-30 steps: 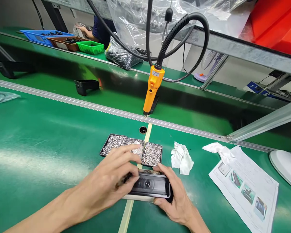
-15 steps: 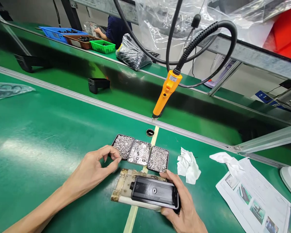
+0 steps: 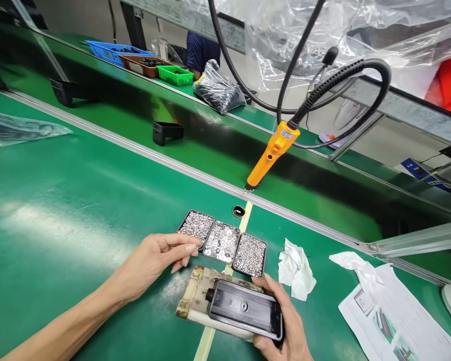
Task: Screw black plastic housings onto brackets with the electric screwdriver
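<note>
My right hand (image 3: 285, 321) grips the right end of a black rectangular housing (image 3: 244, 306), which lies open side up on a worn, taped block (image 3: 195, 296). Thumb and index finger of my left hand (image 3: 165, 255) are pinched together at the near edge of the left tray (image 3: 197, 225) of small metal parts; anything between the fingertips is too small to make out. Beside that tray are a middle tray (image 3: 221, 241) of flat washer-like pieces and a right tray (image 3: 250, 254) of small metal parts.
An orange electric screwdriver (image 3: 272, 155) hangs from a cable beyond the trays. Crumpled white tissue (image 3: 296, 268) and a printed sheet (image 3: 406, 316) lie to the right. Farther back are a black bracket (image 3: 167, 131), a green bin (image 3: 175, 75), a plastic bag (image 3: 219, 87) and a person's dark sleeve (image 3: 202, 50).
My left thumb and index finger have closed together at the left tray's edge. The view has shifted, so most things sit farther right. My right hand still grips the housing.
</note>
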Available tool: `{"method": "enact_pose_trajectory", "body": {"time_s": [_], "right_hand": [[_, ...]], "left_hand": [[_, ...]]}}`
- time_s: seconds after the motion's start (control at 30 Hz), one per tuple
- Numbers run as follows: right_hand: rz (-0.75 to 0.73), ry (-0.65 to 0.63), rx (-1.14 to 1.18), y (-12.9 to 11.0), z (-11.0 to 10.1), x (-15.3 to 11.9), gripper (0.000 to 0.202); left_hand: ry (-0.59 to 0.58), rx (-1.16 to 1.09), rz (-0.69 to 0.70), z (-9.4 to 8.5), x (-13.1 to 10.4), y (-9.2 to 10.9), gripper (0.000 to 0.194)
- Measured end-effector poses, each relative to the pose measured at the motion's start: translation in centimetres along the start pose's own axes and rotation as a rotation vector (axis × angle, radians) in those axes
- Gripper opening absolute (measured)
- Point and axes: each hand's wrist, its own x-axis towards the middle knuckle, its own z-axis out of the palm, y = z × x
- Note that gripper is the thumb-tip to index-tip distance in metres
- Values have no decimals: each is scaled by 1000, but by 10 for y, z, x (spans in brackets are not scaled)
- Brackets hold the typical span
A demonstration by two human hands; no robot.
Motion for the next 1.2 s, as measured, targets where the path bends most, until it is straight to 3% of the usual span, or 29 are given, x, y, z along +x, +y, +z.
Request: {"method": "enact_pose_trajectory", "body": {"time_s": [0.17,0.47,0.57,0.73,1.0,1.2], "right_hand": [[-37,-6,-2,13,1,0,84],[10,14,-12,4,0,2,81],[6,8,-8,5,0,1,82],[8,18,-33,8,1,0,81],[-33,1,6,11,2,0,83],[-66,9,2,13,3,1,83]], "left_hand": [[-28,31,59,8,-3,6,31],[-40,166,75,1,-6,4,38],[6,221,82,1,-8,6,38],[121,465,257,1,-10,8,30],[12,700,404,1,-4,13,28],[-198,964,705,15,23,33,22]]}}
